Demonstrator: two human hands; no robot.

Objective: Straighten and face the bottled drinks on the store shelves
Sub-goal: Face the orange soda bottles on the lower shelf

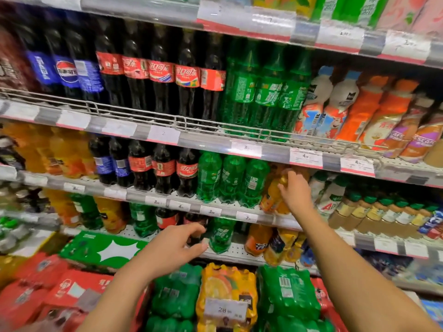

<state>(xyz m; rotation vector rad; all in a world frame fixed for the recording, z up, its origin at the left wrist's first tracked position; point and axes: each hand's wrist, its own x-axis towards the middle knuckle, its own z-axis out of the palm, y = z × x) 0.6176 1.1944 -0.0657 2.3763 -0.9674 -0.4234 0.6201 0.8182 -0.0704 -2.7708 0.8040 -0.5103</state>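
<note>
- Head view, looking fwd and down at store shelves packed w/ bottled drinks, frame a bit motion-blurred.
- Right hand [295,192] was up on the third shelf from the top, fingers wrapped round the upper part of an orange soda bottle [275,190] – gripping it near the neck.
- That orange soda bottle stood at the shelf's front edge, just right of three small green bottles [232,179], leaning a touch; more orange bottles sat behind it, partly hidden by the hand.
- Left hand [173,245] hung lower, in front of the shelf below, fingers spread and loosely curved, holding nothing.
- Its fingertips were right by a dark cola bottle [194,220] and a green bottle [221,236] on that lower shelf; contact – couldn't tell.
- Left of the small green trio: small cola bottles [165,167], red labels, mostly facing out.
- Shelf above: big cola bottles [160,70] and big green bottles [266,92] behind a wire rail [182,121], labels turned various ways.
- Price tags [305,157] ran along the shelf edges.
- At the bottom: shrink-wrapped multipacks, a green pack [288,291] and an orange pack [226,288] w/ a price card on it.
</note>
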